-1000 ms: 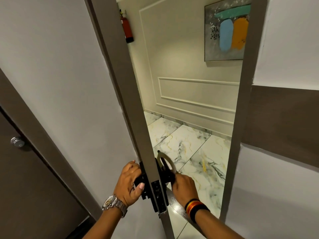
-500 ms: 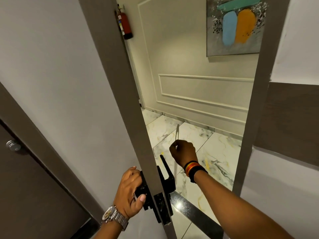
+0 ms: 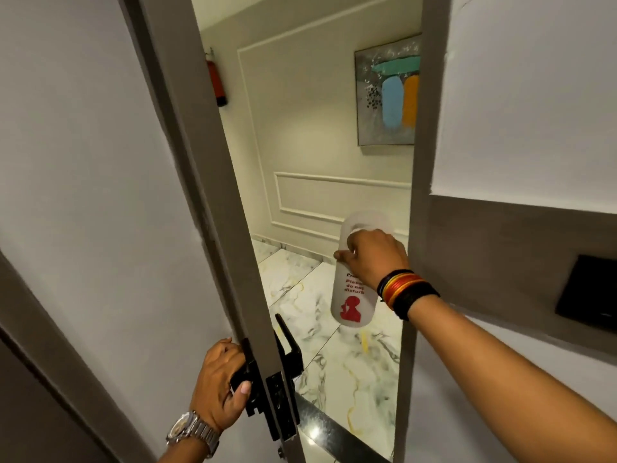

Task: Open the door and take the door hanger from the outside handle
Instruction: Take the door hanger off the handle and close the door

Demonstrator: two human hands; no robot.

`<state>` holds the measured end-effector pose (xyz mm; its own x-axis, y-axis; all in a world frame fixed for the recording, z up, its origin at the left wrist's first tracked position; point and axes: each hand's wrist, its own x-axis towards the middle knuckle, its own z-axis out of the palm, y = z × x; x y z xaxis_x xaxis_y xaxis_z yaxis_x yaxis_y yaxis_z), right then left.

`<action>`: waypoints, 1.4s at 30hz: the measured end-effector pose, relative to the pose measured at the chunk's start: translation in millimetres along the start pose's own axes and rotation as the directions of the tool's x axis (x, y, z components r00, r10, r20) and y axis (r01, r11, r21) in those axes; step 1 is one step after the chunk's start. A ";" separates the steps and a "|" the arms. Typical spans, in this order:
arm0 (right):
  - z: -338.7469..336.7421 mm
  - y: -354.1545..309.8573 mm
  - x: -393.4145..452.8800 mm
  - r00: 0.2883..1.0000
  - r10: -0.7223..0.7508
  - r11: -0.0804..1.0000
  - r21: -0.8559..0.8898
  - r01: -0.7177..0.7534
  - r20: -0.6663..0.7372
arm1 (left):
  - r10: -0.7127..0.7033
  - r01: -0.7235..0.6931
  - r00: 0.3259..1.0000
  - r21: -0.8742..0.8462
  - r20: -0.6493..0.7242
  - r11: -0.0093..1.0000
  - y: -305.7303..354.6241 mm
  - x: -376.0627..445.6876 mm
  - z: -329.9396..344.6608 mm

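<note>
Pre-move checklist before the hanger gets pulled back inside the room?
1. Hanger off the outside handle: ok, held up clear of it.
2. Right hand grip on hanger: ok, fingers closed near its top.
3. Left hand on inside handle: ok, holding the door.
4. Gap between door and frame wide enough for arm and hanger: ok.
5. Hanger undamaged: cannot tell, the hand covers the loop.
6. Corridor clear: cannot tell, only part shows.
</note>
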<state>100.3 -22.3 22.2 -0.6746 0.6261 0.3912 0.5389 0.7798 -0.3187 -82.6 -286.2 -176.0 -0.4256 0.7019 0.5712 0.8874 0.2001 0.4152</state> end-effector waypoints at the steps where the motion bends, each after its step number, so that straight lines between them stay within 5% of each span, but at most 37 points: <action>1: -15.5 1.9 -0.2 1.000 0.001 0.998 -0.060 -0.002 -0.011 | -0.005 0.005 1.000 0.018 -0.009 1.000 1.2 1.5 4.4; 9: -127.5 43.4 -3.2 0.995 0.086 0.947 -0.307 -0.096 -0.048 | 0.038 -0.029 0.997 0.139 -0.060 0.990 44.7 42.0 48.4; 18: -185.8 77.3 -6.6 0.968 0.181 0.882 -0.406 -0.238 -0.172 | -0.039 0.029 0.999 0.228 0.038 0.973 99.2 98.4 109.1; 42: -209.0 100.8 -6.5 0.951 0.275 0.906 -0.294 -0.305 -0.141 | -0.196 0.117 0.965 0.383 0.176 0.916 147.3 185.9 188.3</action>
<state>264.5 53.1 168.0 -0.4226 0.8104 0.4058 0.8425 0.5163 -0.1538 2.3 2.6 -142.0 -0.5534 0.7581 0.3450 0.8315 0.5268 0.1761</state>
